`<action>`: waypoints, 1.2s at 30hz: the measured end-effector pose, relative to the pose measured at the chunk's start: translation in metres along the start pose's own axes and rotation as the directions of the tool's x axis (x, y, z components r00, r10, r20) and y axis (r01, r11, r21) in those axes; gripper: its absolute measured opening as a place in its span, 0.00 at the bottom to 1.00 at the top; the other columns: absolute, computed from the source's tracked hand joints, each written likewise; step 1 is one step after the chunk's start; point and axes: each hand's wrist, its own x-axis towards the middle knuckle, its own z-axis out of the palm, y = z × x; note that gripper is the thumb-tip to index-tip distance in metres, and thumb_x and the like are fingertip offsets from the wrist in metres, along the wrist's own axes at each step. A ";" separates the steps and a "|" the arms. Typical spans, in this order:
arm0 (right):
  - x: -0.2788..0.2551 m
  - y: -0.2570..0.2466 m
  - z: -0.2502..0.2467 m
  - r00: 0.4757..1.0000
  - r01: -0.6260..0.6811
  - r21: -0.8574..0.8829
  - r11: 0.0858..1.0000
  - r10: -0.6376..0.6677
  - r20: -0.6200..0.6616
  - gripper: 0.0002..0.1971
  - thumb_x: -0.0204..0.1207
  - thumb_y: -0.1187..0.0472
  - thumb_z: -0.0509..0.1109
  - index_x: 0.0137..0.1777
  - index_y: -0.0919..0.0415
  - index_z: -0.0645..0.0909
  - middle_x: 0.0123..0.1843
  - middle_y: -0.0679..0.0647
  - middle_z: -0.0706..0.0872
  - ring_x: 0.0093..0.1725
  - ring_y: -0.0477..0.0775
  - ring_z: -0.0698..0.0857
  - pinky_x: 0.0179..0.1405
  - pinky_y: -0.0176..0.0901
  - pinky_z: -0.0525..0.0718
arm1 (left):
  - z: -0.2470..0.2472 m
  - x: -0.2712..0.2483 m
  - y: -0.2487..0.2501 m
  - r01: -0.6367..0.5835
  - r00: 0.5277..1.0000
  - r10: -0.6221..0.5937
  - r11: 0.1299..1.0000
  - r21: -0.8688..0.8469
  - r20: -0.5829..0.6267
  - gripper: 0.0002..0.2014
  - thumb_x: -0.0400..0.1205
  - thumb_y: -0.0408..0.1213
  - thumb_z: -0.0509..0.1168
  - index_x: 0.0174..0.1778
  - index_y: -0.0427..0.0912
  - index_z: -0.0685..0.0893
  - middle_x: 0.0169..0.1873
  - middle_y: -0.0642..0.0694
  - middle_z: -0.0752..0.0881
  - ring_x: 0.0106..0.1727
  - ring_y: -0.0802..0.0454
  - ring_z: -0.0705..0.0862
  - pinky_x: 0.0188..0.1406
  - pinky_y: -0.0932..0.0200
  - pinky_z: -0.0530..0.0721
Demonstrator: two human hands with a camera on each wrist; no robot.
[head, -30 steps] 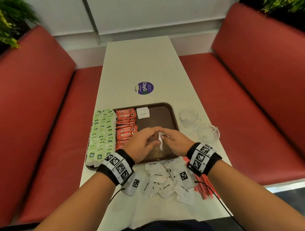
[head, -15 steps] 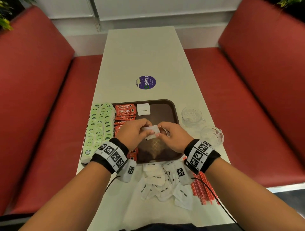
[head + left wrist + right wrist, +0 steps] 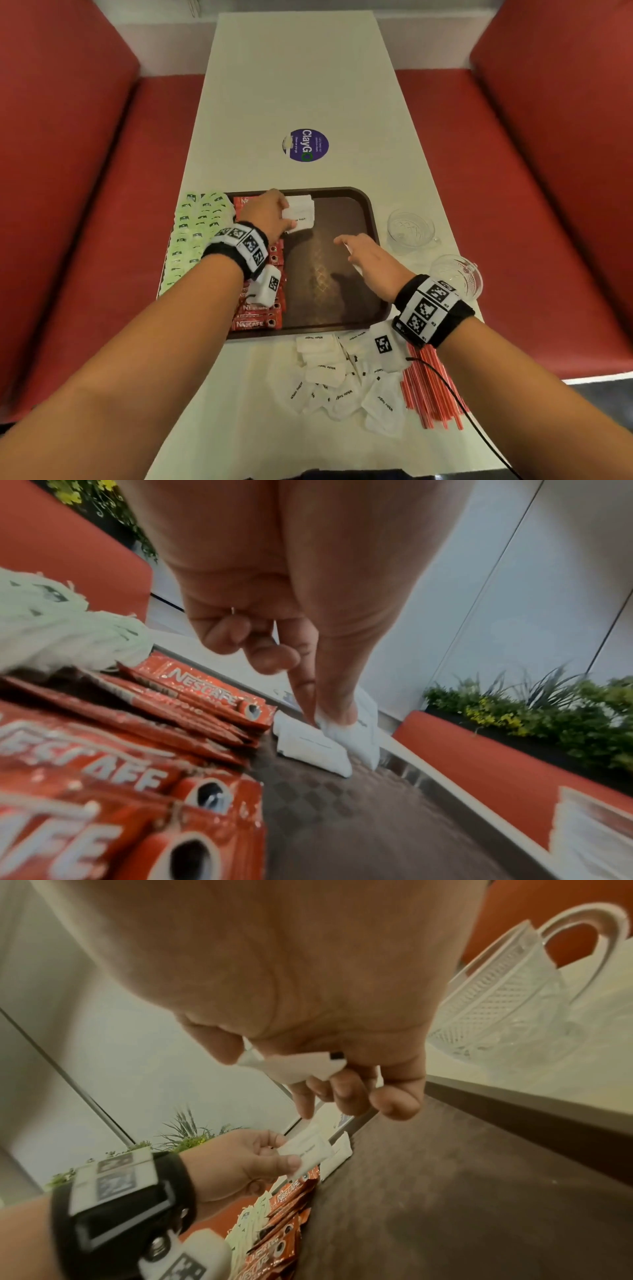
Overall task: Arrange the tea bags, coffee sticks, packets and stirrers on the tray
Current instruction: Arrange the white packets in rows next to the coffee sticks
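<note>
Brown plastic tray (image 3: 371, 219) sits in the middle of the head view on a pale table (image 3: 294, 68), its left side filled with a column of green tea bags (image 3: 191, 240) and, beside them, a column of red coffee sticks (image 3: 260, 322). The left hand (image 3: 265, 216) reaches to the upper part of the tray and pinches a white sugar packet (image 3: 301, 219) between thumb and fingertips, holding it just over another white packet (image 3: 299, 202) that lies at the tray's far edge, next to the top coffee stick. The right hand (image 3: 368, 263) hovers over the bare right half of the tray; the right wrist view shows its fingers loosely curled with a second packet (image 3: 294, 1066) tucked between thumb and fingers. At the lower centre of the head view a loose heap of white sugar packets (image 3: 342, 377) lies on the table just below the tray, and a bundle of red stirrers (image 3: 431, 394) lies to the right of the heap. Two clear glass cups (image 3: 411, 228) stand at the right of the tray, off it. A round purple sticker (image 3: 306, 145) sits higher up the table
</note>
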 end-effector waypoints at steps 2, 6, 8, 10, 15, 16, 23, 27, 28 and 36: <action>0.001 0.001 0.000 1.000 -0.006 0.017 1.000 0.006 -0.028 0.21 0.89 0.64 0.46 0.74 0.55 0.75 0.65 0.55 0.74 0.64 0.52 0.77 0.61 0.38 0.69 | 0.001 0.017 0.000 0.019 0.999 -0.022 0.998 0.065 0.033 0.20 0.74 0.45 0.79 0.53 0.49 0.76 0.48 0.46 0.86 0.49 0.46 0.84 0.48 0.53 0.81; 0.002 0.003 -0.001 0.995 0.053 -0.040 0.998 -0.056 -0.079 0.12 0.85 0.67 0.54 0.59 0.57 0.77 0.55 0.53 0.78 0.47 0.50 0.80 0.46 0.39 0.74 | 0.008 0.037 0.004 0.032 0.995 -0.047 0.986 0.164 0.085 0.22 0.74 0.47 0.79 0.56 0.48 0.76 0.54 0.44 0.85 0.51 0.46 0.82 0.46 0.53 0.79; 0.004 0.005 -0.002 0.994 0.064 -0.072 0.995 -0.070 -0.080 0.09 0.83 0.68 0.56 0.55 0.55 0.74 0.48 0.49 0.77 0.42 0.43 0.77 0.40 0.35 0.71 | 0.010 0.042 0.007 0.031 0.995 -0.050 0.978 0.205 0.084 0.24 0.74 0.47 0.78 0.61 0.46 0.77 0.58 0.43 0.84 0.54 0.44 0.82 0.48 0.53 0.79; 0.006 0.008 -0.002 0.994 0.062 -0.090 0.994 -0.069 -0.079 0.08 0.83 0.67 0.59 0.55 0.53 0.73 0.47 0.47 0.79 0.43 0.40 0.78 0.39 0.32 0.71 | 0.011 0.046 0.009 0.034 0.995 -0.057 0.967 0.252 0.083 0.27 0.75 0.48 0.78 0.65 0.44 0.77 0.59 0.42 0.84 0.58 0.42 0.83 0.50 0.52 0.81; 0.009 0.013 -0.001 0.990 0.058 -0.112 0.992 -0.072 -0.125 0.06 0.84 0.62 0.66 0.56 0.50 0.77 0.49 0.46 0.84 0.47 0.42 0.81 0.44 0.30 0.77 | 0.013 0.047 0.008 0.014 0.999 -0.032 0.918 0.395 0.041 0.26 0.74 0.53 0.76 0.63 0.48 0.78 0.58 0.43 0.84 0.61 0.41 0.81 0.57 0.46 0.83; 0.010 0.013 -0.001 0.988 0.051 -0.114 0.992 -0.067 -0.141 0.06 0.84 0.62 0.67 0.56 0.50 0.78 0.50 0.45 0.84 0.48 0.42 0.82 0.46 0.30 0.79 | 0.014 0.047 0.008 -0.005 0.999 -0.009 0.915 0.403 0.032 0.24 0.74 0.52 0.76 0.62 0.50 0.80 0.59 0.44 0.83 0.62 0.41 0.80 0.58 0.46 0.81; 0.012 0.004 0.000 0.993 -0.064 0.094 0.994 0.073 -0.097 0.04 0.86 0.60 0.66 0.58 0.52 0.77 0.53 0.55 0.90 0.33 0.53 0.92 0.33 0.43 0.90 | 0.012 0.040 0.013 -0.126 0.990 0.080 0.879 0.461 0.119 0.12 0.82 0.49 0.68 0.61 0.62 0.86 0.62 0.47 0.83 0.66 0.40 0.76 0.63 0.46 0.77; 0.016 0.000 -0.001 0.990 -0.057 0.142 0.988 0.075 -0.123 0.02 0.87 0.58 0.64 0.54 0.51 0.73 0.53 0.56 0.90 0.31 0.55 0.92 0.32 0.47 0.90 | 0.003 0.025 0.019 -0.188 0.982 0.180 0.959 0.213 0.060 0.14 0.84 0.55 0.63 0.60 0.57 0.88 0.58 0.50 0.87 0.60 0.46 0.83 0.60 0.49 0.81; 0.017 0.001 -0.001 0.989 -0.052 0.141 0.989 0.071 -0.131 0.02 0.87 0.57 0.64 0.53 0.51 0.73 0.52 0.56 0.90 0.30 0.55 0.92 0.31 0.48 0.90 | 0.000 0.017 0.022 -0.222 0.974 0.218 0.972 0.075 0.059 0.14 0.84 0.56 0.63 0.57 0.55 0.89 0.55 0.53 0.88 0.57 0.51 0.84 0.57 0.53 0.81; 0.025 0.002 0.001 0.986 -0.041 0.127 0.991 0.061 -0.153 0.04 0.88 0.56 0.62 0.53 0.53 0.70 0.42 0.57 0.90 0.29 0.55 0.91 0.29 0.49 0.90 | -0.009 -0.027 0.029 -0.403 0.880 0.428 0.902 -0.154 0.208 0.07 0.79 0.46 0.74 0.50 0.50 0.92 0.34 0.63 0.84 0.36 0.74 0.79 0.36 0.72 0.71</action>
